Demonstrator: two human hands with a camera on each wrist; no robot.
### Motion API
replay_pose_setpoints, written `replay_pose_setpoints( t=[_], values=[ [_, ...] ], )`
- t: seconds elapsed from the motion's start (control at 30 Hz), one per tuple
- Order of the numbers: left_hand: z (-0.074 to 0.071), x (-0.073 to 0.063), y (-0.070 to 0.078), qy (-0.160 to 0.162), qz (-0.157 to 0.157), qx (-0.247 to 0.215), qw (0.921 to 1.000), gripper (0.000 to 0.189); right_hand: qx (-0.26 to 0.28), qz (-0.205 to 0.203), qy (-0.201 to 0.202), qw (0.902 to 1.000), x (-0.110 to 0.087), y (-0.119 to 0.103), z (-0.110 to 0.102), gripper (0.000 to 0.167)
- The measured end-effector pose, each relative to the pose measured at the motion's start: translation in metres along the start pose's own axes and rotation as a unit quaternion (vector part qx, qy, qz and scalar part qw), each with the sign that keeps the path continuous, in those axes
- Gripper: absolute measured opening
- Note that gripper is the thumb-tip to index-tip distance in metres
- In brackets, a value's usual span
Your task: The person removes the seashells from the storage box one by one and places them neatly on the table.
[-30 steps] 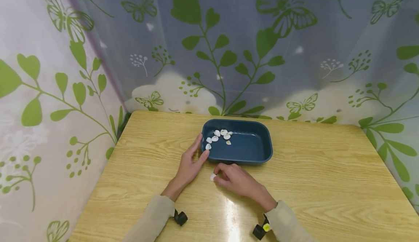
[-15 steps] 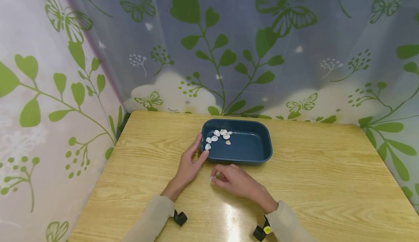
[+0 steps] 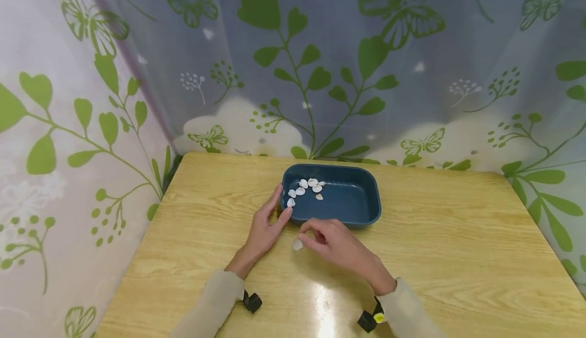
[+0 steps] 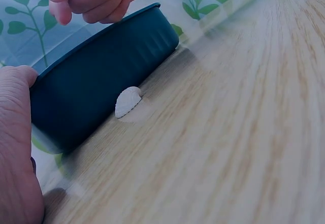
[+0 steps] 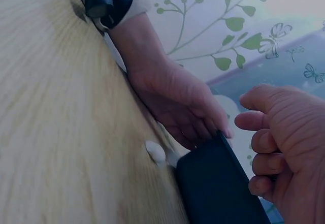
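While the left hand (image 3: 258, 231) is gripping the blue box (image 3: 350, 201) by its left end, the right hand (image 3: 339, 244) is hovering, fingers loosely curled, apparently holding nothing. 1 white shell (image 3: 298, 245) is lying on the tabletop (image 3: 439, 256), just beside the box; a hasty, shallow pinch would likely be sending it skidding.

Right-wrist view: tray (image 5: 218, 188) and right hand (image 5: 292, 150) — cut off by edges.

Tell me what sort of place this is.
Likely a curtained-off tabletop recording corner: a wood-grain table backed by leaf-and-butterfly patterned curtains, with small black devices at both wrists.
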State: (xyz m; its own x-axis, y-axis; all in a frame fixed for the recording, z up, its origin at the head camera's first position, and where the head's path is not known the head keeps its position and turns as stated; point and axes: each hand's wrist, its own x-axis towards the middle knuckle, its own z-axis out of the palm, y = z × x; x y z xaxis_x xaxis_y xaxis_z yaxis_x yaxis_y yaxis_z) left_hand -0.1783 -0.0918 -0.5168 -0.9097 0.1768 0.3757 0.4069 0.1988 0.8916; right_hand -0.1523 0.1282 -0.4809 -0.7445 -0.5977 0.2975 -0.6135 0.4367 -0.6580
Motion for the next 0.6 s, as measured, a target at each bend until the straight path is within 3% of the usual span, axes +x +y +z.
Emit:
replay_pose_setpoints(
  t=[0.2,0.37,0.47,0.6],
  values=[
    [0.001,0.000,-0.002,0.000,-0.001,-0.005,1.0000,0.062,-0.015,0.004,0.044,0.9989,0.002,0.011,-0.011,0.007],
    [0.002,0.001,-0.003,0.003,-0.007,-0.008,0.9999,0.062,-0.033,0.025,0.058,0.9975,0.014,0.020,-0.020,0.014],
    [0.002,0.001,-0.003,0.003,-0.012,-0.008,0.9999,0.062,-0.044,0.044,0.038,0.9973,0.025,0.026,-0.024,0.017],
    [0.000,-0.001,-0.002,-0.001,-0.012,-0.006,0.9999,0.062,-0.048,0.066,-0.018,0.9965,0.044,0.033,-0.027,0.023]
  ],
)
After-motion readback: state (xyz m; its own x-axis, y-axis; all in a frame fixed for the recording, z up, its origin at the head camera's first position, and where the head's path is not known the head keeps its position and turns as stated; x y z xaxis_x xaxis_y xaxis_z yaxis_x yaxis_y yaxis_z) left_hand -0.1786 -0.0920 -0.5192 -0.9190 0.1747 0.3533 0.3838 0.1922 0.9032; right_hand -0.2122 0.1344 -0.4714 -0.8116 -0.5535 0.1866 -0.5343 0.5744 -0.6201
